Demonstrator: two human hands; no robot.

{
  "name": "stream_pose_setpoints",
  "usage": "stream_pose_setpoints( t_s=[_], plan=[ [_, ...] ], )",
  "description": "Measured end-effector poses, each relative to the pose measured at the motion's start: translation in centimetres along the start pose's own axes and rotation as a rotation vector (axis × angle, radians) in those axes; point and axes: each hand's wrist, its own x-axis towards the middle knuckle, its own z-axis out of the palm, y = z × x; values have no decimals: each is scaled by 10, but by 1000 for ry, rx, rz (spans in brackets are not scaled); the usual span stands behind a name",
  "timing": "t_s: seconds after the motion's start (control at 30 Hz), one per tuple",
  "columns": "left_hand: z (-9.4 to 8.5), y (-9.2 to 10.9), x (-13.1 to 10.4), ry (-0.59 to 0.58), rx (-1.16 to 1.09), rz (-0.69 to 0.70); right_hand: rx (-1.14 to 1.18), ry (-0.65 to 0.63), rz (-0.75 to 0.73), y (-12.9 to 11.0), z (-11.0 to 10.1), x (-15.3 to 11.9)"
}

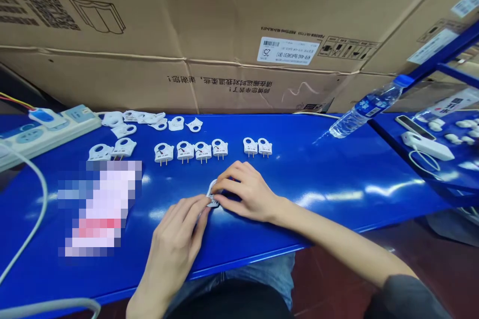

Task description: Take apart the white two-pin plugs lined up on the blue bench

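Note:
Near the front edge of the blue table (322,169), my left hand (179,231) and my right hand (245,191) meet at a small white plastic piece (212,200). Fingertips of both hands pinch it from either side and hide much of it. Beyond my hands, several white plug pieces with a ring and two pins stand in a row, among them one plug (163,153) on the left and another plug (265,147) on the right. White ring-shaped covers (176,123) without visible pins lie further back.
A power strip (48,132) with a cable is at the left, near a blurred-out pinkish item (112,199). Large cardboard boxes (149,19) rise behind the table. At the right are a tilted water bottle (368,107), a blue metal frame (434,59) and more white parts (452,138).

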Motion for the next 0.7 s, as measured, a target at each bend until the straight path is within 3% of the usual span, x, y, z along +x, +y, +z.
stream_pose_setpoints(
  t_s=[0.3,0.47,0.7],
  plan=[
    [0,1,1,-31,2,7,35,9,24,-1,1,1],
    [0,2,3,-24,8,-13,50,41,66,2,-9,2],
    [0,2,1,12,16,-87,-47,-85,103,5,-21,1]
  ],
)
